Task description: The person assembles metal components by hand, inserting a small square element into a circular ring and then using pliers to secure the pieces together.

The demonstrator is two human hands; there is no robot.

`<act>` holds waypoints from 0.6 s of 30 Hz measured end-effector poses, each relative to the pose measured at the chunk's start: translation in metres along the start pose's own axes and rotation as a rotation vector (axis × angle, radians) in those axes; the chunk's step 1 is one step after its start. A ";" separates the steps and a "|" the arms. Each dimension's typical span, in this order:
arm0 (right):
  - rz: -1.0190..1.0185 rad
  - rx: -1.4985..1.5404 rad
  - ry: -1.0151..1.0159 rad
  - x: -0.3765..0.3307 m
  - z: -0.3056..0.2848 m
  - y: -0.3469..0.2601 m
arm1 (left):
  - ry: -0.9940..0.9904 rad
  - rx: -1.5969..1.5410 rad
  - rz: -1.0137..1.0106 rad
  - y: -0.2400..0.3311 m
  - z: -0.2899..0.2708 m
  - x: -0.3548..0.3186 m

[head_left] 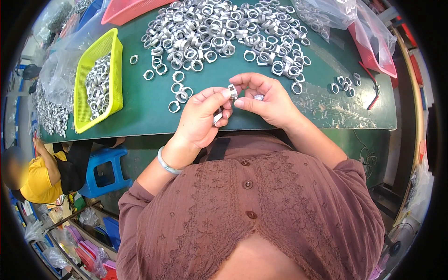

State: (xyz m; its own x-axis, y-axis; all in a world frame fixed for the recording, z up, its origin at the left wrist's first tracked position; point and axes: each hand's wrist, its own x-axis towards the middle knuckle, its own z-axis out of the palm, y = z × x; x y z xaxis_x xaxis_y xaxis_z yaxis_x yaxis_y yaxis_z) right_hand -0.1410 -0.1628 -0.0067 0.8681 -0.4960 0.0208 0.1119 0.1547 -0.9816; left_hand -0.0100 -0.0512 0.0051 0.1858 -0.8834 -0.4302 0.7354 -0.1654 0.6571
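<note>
Between the thumb and fingers of my left hand (201, 112) is a silver metal ring (232, 91), held up over the near edge of the table. More metal shows lower in the same hand, under its curled fingers. My right hand (268, 99) meets the ring from the other side, its fingertips bent close to it. A small shiny piece (258, 97) lies in the curl of the right fingers; its kind is too small to make out. Beyond both hands spreads a big pile of similar rings (205, 35), with several loose ones (178, 87) just left of my hands.
A yellow-green basket (116, 77) of rings stands at the left of the green table (140, 105). Pink trays (126, 10) sit at the back left and right. A red-handled tool (373, 95) lies at the right. A person in yellow (42, 179) sits left, near a blue stool (108, 170).
</note>
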 end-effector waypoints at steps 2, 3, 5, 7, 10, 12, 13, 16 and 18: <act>0.025 0.004 0.002 -0.001 0.001 -0.002 | 0.013 0.086 0.071 -0.003 -0.002 0.000; 0.051 0.008 0.004 -0.001 0.001 -0.003 | 0.005 0.171 0.133 -0.005 -0.003 0.000; 0.053 -0.049 -0.007 -0.002 -0.001 -0.004 | -0.005 0.255 0.195 -0.008 -0.004 -0.001; 0.054 -0.106 -0.018 -0.002 -0.003 -0.003 | -0.010 0.391 0.326 -0.009 -0.004 -0.001; -0.176 -0.274 0.014 -0.002 -0.005 0.002 | 0.004 0.491 0.366 -0.007 0.001 -0.006; -0.314 -0.342 0.027 -0.001 -0.004 0.003 | -0.018 0.559 0.454 -0.010 -0.002 -0.003; -0.315 -0.342 0.026 -0.001 -0.004 0.003 | -0.041 0.626 0.542 -0.012 -0.003 -0.002; -0.362 -0.398 0.032 -0.002 -0.002 0.001 | -0.051 0.724 0.589 -0.011 -0.008 0.000; -0.398 -0.436 0.039 -0.002 -0.002 0.001 | -0.043 0.723 0.592 -0.011 -0.006 0.000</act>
State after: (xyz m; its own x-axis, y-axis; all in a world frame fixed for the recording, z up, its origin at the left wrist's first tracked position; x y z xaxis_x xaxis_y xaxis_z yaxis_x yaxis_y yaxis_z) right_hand -0.1435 -0.1635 -0.0079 0.7810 -0.4761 0.4042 0.2089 -0.4108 -0.8875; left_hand -0.0140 -0.0467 -0.0057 0.3658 -0.9240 0.1114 -0.0577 0.0970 0.9936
